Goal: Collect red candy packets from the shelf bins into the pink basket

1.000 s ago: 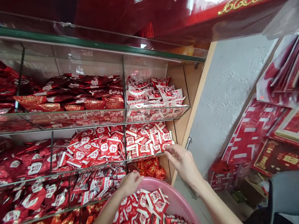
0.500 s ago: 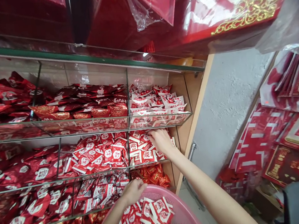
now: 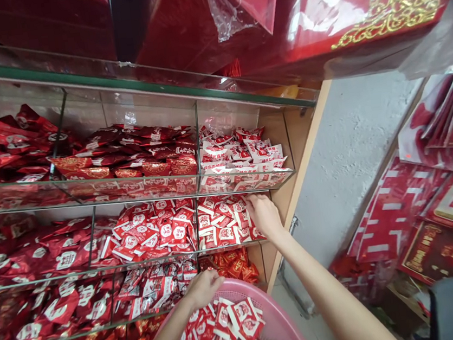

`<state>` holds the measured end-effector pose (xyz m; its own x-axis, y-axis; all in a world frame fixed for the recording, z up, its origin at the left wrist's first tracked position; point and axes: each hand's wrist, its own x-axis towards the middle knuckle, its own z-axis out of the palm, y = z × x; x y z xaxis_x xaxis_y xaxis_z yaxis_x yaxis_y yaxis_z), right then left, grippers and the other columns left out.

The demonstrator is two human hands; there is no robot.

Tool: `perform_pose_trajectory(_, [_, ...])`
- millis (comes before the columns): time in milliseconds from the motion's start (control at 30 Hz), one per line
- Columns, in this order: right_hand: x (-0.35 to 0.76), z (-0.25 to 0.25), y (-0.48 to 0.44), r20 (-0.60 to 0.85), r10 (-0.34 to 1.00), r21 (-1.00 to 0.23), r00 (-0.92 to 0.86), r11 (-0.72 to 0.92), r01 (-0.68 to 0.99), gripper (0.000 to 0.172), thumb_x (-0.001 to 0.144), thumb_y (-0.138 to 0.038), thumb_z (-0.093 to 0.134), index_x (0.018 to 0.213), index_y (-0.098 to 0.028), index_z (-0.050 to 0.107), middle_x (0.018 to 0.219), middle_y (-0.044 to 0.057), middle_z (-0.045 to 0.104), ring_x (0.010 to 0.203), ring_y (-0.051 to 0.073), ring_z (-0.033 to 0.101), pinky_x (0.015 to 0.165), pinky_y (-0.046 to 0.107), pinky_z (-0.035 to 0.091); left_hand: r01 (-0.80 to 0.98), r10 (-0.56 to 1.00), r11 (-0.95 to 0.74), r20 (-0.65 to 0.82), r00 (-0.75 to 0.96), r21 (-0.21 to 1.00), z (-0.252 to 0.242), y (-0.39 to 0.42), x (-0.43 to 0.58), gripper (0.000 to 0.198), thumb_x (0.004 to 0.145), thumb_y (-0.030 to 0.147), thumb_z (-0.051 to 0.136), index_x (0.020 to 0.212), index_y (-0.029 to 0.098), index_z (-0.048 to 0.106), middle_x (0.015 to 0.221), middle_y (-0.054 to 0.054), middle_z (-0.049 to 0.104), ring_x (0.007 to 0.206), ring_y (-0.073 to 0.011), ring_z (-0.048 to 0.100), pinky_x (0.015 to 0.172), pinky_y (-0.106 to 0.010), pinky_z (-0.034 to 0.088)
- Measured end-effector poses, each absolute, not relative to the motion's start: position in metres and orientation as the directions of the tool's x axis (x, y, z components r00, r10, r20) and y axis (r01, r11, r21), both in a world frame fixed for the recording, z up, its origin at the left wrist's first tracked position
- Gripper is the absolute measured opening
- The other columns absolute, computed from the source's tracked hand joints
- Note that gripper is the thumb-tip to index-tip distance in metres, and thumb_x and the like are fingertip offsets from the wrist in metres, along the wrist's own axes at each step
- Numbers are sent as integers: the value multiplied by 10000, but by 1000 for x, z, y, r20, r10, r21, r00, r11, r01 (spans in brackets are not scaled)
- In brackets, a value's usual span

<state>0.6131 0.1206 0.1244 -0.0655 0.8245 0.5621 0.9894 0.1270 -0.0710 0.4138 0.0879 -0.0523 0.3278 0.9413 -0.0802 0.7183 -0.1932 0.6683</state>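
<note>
My left hand [image 3: 205, 287] is closed on the rim of a pink plastic basket [image 3: 282, 316], which holds a heap of small red-and-white packets [image 3: 243, 321]. My right hand [image 3: 264, 215] reaches into the right-end compartment of the middle shelf, at the right side of a pile of similar red-and-white packets [image 3: 222, 222]. Its fingers curl down at the packets. The fingertips are hidden, so what lies in them cannot be made out.
Glass shelves with dividers hold red packets [image 3: 147, 228] in several compartments. White-and-red packets [image 3: 245, 154] fill the bin above my right hand. Large red boxes [image 3: 336, 21] overhang the top glass edge. A wooden side panel [image 3: 303, 177] and grey wall [image 3: 341, 140] stand right.
My right hand has moved to the right along the packet pile, uncovering packets in the middle of the compartment. My left hand stays at the basket rim. The view has shifted slightly.
</note>
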Motion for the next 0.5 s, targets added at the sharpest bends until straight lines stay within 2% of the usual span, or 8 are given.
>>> perform_pose_trajectory(167, [625,125,121,466,883,-81,53,-17,997,279,901,-211,333,991,-166,593,883,117,658,821,222,617,668,288,400,733,947,-198,-67,315,650,-50,87,414,403,809,551,363,664,191,470,624,23,509,577,-121,452,516,-229,255])
perform_pose_trajectory(500, [612,135,129,415,902,-120,118,-74,990,279,866,-233,376,987,-141,610,953,165,625,866,270,618,653,320,423,738,947,-196,-70,313,646,-48,87,415,417,802,571,359,680,192,482,656,12,522,612,-134,468,532,-225,280])
